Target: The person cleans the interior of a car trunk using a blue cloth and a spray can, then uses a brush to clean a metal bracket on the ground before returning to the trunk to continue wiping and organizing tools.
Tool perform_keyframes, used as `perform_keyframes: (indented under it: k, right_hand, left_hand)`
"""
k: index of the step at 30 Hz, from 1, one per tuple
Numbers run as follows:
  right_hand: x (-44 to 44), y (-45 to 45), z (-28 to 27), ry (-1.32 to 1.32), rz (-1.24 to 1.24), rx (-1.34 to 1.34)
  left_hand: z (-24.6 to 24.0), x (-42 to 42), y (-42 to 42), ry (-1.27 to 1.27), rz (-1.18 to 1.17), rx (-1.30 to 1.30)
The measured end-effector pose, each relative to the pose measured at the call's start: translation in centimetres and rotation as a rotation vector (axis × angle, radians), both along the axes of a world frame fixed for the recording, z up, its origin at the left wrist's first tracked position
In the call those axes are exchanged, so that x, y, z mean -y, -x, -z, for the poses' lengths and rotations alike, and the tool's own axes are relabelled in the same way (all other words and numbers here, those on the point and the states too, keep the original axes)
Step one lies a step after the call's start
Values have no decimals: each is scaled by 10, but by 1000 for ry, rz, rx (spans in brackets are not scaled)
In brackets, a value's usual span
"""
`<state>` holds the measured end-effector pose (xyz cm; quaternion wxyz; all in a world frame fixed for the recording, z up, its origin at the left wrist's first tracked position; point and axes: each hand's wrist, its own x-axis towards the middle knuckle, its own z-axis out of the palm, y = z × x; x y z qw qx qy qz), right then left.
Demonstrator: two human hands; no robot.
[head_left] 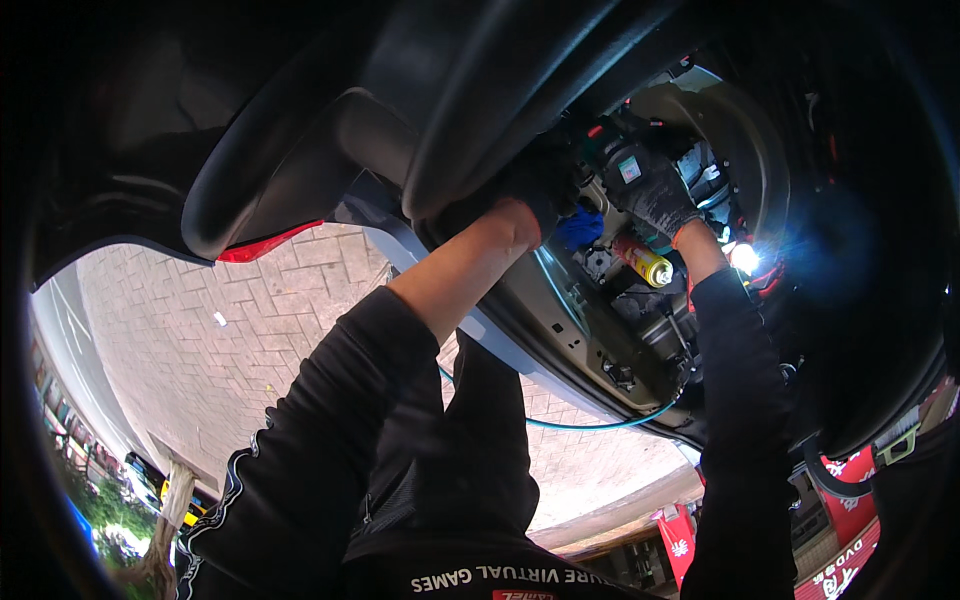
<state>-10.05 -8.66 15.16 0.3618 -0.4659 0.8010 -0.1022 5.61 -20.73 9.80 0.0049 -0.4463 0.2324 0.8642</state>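
Observation:
My right hand [660,202], in a dark grey glove with an orange cuff, is closed around a dark green and black power tool [621,154] inside the open rear of a car. A pale sticker is on the tool's round end, and its working tip is lost in shadow. My left hand [536,199] wears a similar glove and reaches in under the dark trim; its fingers are hidden. Between my hands lies a bright blue cloth or glove [581,227]. A yellow and red spray can [646,262] rests below my right hand, its nozzle end towards me.
A lit work lamp [744,257] glares beside my right wrist. The car's rear sill [577,334] curves below my forearms, with a teal hose [600,426] running across it. Dark trim [450,112] hangs above, near a red tail light [270,241]. Brick paving [247,330] lies outside.

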Motion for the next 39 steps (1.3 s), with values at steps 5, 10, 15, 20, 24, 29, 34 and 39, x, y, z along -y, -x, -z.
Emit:
perform_keyframes:
  k: [5,10,15,20,24,29,34,39]
  right_hand:
    - [0,-8,12,-83,-137,-198]
    - [1,-17,-6,-49,-57,-257]
    - [4,-18,-14,-99,36,-198]
    - [7,-6,-7,-96,-48,-178]
    - [18,5,-18,-124,-63,-68]
    - [49,8,-36,-169,178,33]
    - [72,21,-45,-256,551,409]
    - [73,35,-47,-347,20,34]
  left_hand:
    - [-9,3,5,-118,6,53]
    - [-17,3,8,116,102,90]
    - [-10,-1,5,158,109,130]
    - [-1,-1,5,155,179,124]
    - [-4,1,5,-41,173,105]
    - [-10,1,10,-287,-38,111]
    - [-20,3,13,-129,35,80]
    - [-25,6,7,-164,142,100]
